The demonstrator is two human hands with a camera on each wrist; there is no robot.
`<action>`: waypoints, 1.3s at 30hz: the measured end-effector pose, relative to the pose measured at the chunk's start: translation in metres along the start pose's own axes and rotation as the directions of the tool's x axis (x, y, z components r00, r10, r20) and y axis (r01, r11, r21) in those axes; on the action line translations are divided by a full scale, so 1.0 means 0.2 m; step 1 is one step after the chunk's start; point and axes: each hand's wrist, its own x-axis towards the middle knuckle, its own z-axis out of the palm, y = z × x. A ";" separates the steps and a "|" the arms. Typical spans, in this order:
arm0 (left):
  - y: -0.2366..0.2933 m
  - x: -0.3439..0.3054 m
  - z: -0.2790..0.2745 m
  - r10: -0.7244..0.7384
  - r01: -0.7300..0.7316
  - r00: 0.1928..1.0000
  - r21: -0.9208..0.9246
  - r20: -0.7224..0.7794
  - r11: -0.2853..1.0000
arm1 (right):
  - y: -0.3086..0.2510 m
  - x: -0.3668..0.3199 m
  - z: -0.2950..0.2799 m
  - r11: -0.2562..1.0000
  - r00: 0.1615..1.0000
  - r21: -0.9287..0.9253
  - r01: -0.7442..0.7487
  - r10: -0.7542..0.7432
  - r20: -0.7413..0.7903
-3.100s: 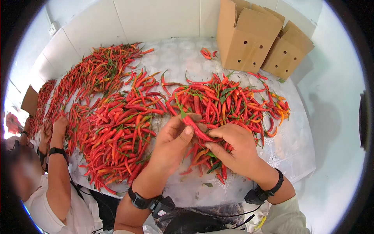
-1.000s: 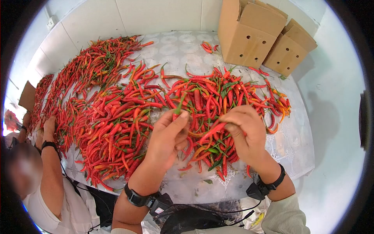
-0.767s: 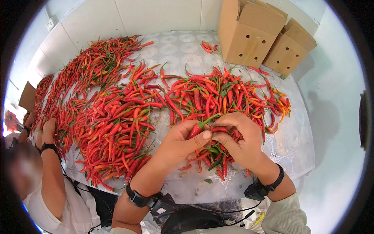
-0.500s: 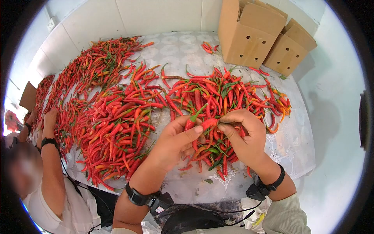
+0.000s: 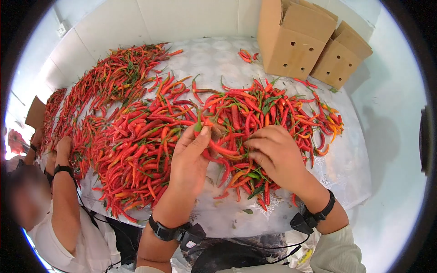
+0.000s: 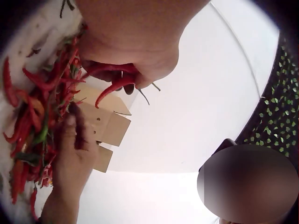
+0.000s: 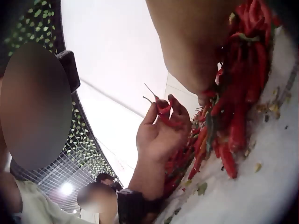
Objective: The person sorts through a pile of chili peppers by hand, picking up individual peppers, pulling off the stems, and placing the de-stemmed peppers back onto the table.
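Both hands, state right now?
Left hand: closed, holding red chilies.
Right hand: open, fingers loosely bent at the chili pile.

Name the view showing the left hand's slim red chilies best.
Right wrist: the slim red chilies stand out against a pale background. Head: the left hand partly covers them. Left wrist: shadowed, some parts hidden.
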 end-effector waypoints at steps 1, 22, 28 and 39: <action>0.00 0.01 0.01 0.031 -0.031 1.000 -0.020 0.001 0.999 | -0.02 0.00 0.00 0.999 0.998 -0.044 0.018 -0.015 0.069; -0.05 0.05 -0.02 0.053 -0.009 0.989 0.303 -0.137 0.953 | -0.08 -0.04 -0.04 0.945 0.979 -0.326 -0.033 0.096 0.178; -0.04 0.05 -0.05 -0.074 0.082 0.996 0.202 -0.046 0.976 | -0.07 -0.03 -0.04 0.984 0.995 -0.163 -0.070 0.081 0.061; -0.12 0.04 -0.01 0.252 -0.348 0.936 0.532 0.247 0.772 | -0.08 -0.01 -0.03 0.963 0.990 0.270 0.007 0.031 -0.136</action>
